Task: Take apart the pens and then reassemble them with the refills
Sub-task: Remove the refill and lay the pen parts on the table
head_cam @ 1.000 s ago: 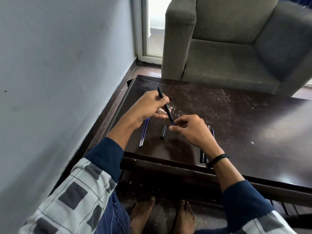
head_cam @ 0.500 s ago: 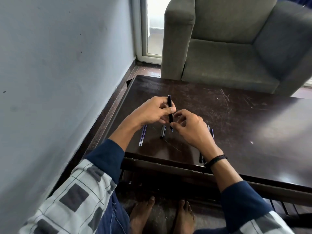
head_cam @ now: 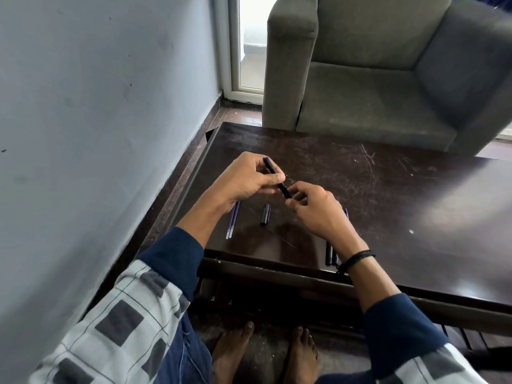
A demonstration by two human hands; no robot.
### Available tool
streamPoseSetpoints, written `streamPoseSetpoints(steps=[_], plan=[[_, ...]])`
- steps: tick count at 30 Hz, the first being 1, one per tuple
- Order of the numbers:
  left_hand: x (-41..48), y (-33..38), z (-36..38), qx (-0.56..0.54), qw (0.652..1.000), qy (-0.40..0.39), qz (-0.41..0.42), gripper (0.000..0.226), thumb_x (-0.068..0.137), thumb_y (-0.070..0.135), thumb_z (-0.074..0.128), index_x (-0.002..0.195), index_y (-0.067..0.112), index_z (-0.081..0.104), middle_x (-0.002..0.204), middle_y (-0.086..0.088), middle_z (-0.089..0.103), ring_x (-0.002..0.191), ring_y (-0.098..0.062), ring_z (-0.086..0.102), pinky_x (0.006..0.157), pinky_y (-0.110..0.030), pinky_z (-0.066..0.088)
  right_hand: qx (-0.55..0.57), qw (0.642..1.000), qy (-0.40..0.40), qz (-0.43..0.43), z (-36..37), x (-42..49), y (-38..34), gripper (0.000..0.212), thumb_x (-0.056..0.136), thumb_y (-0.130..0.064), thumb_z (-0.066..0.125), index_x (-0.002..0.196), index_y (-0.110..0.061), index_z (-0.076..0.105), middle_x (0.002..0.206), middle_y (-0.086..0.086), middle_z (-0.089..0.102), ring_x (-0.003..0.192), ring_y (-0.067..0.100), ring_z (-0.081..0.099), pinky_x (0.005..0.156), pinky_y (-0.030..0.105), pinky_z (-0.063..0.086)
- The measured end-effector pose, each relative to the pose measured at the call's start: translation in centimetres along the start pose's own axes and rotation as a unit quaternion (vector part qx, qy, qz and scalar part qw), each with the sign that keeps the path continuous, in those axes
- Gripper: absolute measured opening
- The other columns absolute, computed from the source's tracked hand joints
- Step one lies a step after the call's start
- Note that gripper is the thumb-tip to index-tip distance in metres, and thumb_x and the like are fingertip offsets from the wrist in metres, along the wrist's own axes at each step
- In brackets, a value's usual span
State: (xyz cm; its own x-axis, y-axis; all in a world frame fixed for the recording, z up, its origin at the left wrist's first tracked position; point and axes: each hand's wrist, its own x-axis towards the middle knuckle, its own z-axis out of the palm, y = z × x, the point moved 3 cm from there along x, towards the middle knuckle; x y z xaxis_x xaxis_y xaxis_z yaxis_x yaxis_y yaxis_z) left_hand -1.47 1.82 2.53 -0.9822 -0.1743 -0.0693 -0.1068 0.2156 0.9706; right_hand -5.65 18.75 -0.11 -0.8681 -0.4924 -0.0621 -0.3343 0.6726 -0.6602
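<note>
A black pen [head_cam: 277, 177] is held slanted above the dark wooden table [head_cam: 388, 206]. My left hand [head_cam: 246, 181] grips its upper barrel, and the fingertips of my right hand [head_cam: 315, 209] pinch its lower end. Below the hands a black pen cap [head_cam: 265, 214] lies on the table. Two thin blue refills [head_cam: 232, 223] lie side by side under my left wrist. More black pen parts [head_cam: 329, 254] lie partly hidden under my right wrist, and a blue tip [head_cam: 346, 213] shows beyond my right hand.
A grey armchair [head_cam: 374, 79] stands just behind the table. A blue-grey wall [head_cam: 97, 120] runs close along the table's left side. My bare feet [head_cam: 266, 353] rest on the floor under the table's front edge.
The pen has tilted from nearly upright back to a slant, top end toward the left. My right hand has slid slightly right along the pen's lower end. Both hands keep their hold.
</note>
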Motion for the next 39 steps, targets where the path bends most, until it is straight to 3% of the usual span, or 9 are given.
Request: streamPoseSetpoints(steps=[3,9,13,17,20,22,26,30,39], plan=[[0.03,-0.03,-0.17,-0.014,1.0,0.006,-0.007,0.006,0.089,0.004,0.075,0.095,0.006,0.075,0.101,-0.017,0.076,0.089,-0.021,0.077,0.076,-0.026,0.062,0.014,1.0,-0.017,0.004,0.13,-0.07,-0.1,0.024,0.097,-0.031,0.063,0.122,-0.03,0.063,0.106,-0.006,0.065,0.098,0.014,0.061,0.077,0.028,0.041],[0.12,-0.22,-0.34,-0.014,1.0,0.004,-0.01,0.007,0.089,0.005,0.075,0.096,0.005,0.076,0.1,-0.015,0.077,0.091,-0.021,0.078,0.082,-0.033,0.063,0.058,0.998,0.004,0.006,-0.03,0.15,-0.03,0.022,0.095,-0.029,0.068,0.116,-0.025,0.066,0.104,-0.008,0.067,0.095,0.009,0.064,0.067,0.015,0.043],[0.15,-0.23,-0.36,-0.014,1.0,0.004,-0.009,0.007,0.089,0.004,0.075,0.096,0.005,0.076,0.101,-0.015,0.077,0.093,-0.021,0.077,0.082,-0.033,0.063,0.095,0.995,0.017,0.004,-0.08,0.07,-0.1,0.033,0.09,-0.027,0.074,0.119,-0.025,0.057,0.102,-0.007,0.065,0.093,0.008,0.062,0.068,0.015,0.043],[0.17,-0.32,-0.33,-0.016,1.0,-0.002,-0.012,0.005,0.09,0.004,0.075,0.092,0.009,0.075,0.099,-0.013,0.077,0.091,-0.018,0.077,0.08,-0.031,0.062,0.059,0.998,0.023,0.005,0.11,0.05,-0.02,0.02,0.088,-0.026,0.076,0.104,-0.022,0.066,0.101,-0.005,0.066,0.09,0.01,0.062,0.066,0.016,0.042],[0.15,-0.22,-0.33,-0.02,1.0,-0.004,-0.014,0.005,0.09,0.004,0.074,0.092,0.009,0.075,0.099,-0.013,0.077,0.092,-0.019,0.077,0.081,-0.031,0.063,0.064,0.997,0.041,-0.008,-0.06,0.0,-0.28,0.034,0.085,-0.026,0.08,0.114,-0.023,0.062,0.112,-0.007,0.056,0.096,0.007,0.058,0.07,0.014,0.04],[0.09,-0.13,-0.33,-0.022,1.0,-0.006,-0.015,0.006,0.091,0.004,0.074,0.091,0.01,0.074,0.099,-0.012,0.077,0.091,-0.018,0.077,0.08,-0.03,0.063,0.096,0.995,0.025,-0.002,-0.13,-0.04,-0.33,0.042,0.084,-0.025,0.08,0.12,-0.027,0.057,0.1,-0.01,0.067,0.09,0.007,0.063,0.069,0.019,0.043],[-0.05,0.06,-0.2,-0.022,1.0,-0.006,-0.013,0.006,0.091,0.003,0.073,0.093,0.008,0.074,0.097,-0.011,0.077,0.089,-0.016,0.077,0.075,-0.024,0.061,0.067,0.997,0.028,0.002,-0.12,-0.14,-0.26,0.027,0.084,-0.025,0.079,0.108,-0.025,0.066,0.096,-0.006,0.068,0.089,0.011,0.064,0.072,0.024,0.047],[-0.08,0.08,-0.16,-0.026,1.0,-0.006,-0.011,0.005,0.091,0.003,0.072,0.094,0.008,0.074,0.101,-0.015,0.077,0.091,-0.018,0.077,0.073,-0.022,0.06,0.061,0.998,0.007,0.022,-0.26,-0.22,-0.24,0.016,0.086,-0.021,0.079,0.1,-0.023,0.07,0.09,-0.008,0.069,0.081,0.006,0.062,0.065,0.015,0.044],[0.07,-0.01,-0.43,-0.02,1.0,0.001,0.0,0.009,0.092,0.003,0.072,0.1,0.001,0.073,0.101,-0.015,0.077,0.095,-0.02,0.077,0.079,-0.028,0.063,0.017,0.999,0.001,0.049,-0.31,-0.3,-0.02,0.019,0.087,-0.017,0.076,0.1,-0.029,0.069,0.089,-0.013,0.067,0.085,0.008,0.062,0.061,0.013,0.039]])
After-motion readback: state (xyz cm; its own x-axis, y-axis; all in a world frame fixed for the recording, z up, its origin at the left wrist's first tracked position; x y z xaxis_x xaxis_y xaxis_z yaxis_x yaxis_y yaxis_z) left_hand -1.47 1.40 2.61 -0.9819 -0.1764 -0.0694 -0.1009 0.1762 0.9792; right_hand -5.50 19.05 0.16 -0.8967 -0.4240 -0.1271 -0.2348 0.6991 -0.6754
